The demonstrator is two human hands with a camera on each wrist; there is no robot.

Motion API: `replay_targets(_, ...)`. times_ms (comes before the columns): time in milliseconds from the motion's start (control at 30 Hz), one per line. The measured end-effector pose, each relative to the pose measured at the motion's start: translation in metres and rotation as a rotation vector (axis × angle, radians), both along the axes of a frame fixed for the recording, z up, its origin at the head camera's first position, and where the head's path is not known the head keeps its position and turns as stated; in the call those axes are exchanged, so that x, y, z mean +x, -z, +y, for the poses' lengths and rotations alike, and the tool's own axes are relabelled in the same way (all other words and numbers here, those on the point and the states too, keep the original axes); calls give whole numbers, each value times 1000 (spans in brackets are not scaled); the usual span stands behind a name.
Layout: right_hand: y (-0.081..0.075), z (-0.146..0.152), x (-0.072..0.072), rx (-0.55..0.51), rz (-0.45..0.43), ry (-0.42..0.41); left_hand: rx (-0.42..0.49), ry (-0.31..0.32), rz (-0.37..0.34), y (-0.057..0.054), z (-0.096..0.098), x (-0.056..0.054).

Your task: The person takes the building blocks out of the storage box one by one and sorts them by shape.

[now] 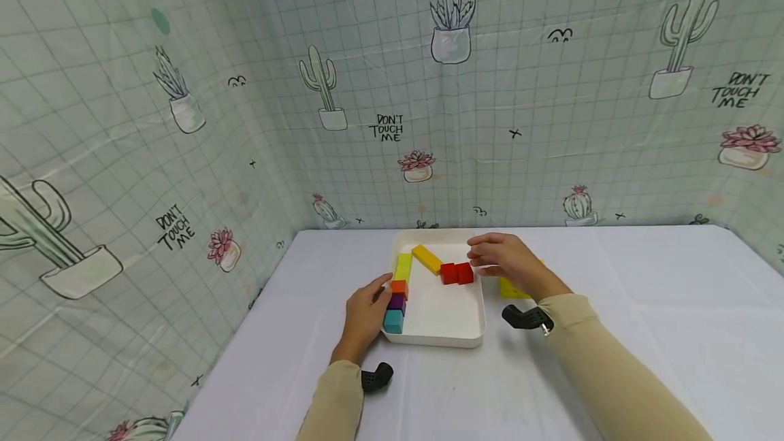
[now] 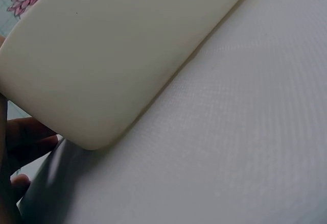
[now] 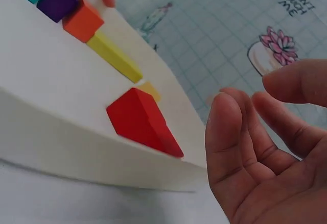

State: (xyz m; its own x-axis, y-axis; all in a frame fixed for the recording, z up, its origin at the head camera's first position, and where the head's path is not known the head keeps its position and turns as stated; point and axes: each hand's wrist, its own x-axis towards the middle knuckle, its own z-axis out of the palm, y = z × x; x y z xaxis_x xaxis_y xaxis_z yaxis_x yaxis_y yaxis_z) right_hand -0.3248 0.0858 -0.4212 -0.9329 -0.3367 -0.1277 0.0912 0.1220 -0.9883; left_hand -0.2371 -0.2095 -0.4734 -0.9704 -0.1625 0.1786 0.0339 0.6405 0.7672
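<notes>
A white tray (image 1: 437, 325) lies on the table with several coloured blocks in it. My left hand (image 1: 363, 315) is at its left side, fingertips at the rim by the orange block (image 1: 399, 289). The purple block (image 1: 397, 303) and teal block (image 1: 394, 321) are nearer me; a long yellow-green block (image 1: 403, 267) is beyond. My right hand (image 1: 505, 263) hovers at the right rim, fingers loosely bent with nothing between them. Just left of its fingertips sit two red blocks (image 1: 456, 273) side by side. A long yellow block (image 1: 427, 259) slants behind them.
A yellow object (image 1: 513, 289) lies right of the tray, partly hidden under my right forearm and hand. The white-covered table (image 1: 643, 318) meets a patterned cloth backdrop (image 1: 508, 175) at the back and left.
</notes>
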Motion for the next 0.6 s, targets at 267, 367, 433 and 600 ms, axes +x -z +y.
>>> replay_targets(267,-4,-24,-13,-36,-9,-46,11,-8,4,0,-1,0)
replay_targets(367,-1,-33,-18,-36,-9,-63,22,-16,-4,0,-1,2)
replay_targets(433,1,-37,-21,-33,-9,-74,27,-15,-1,1,-1,2)
replay_targets(600,2,-45,-25,17,21,-94,29,-9,-12,2,2,0)
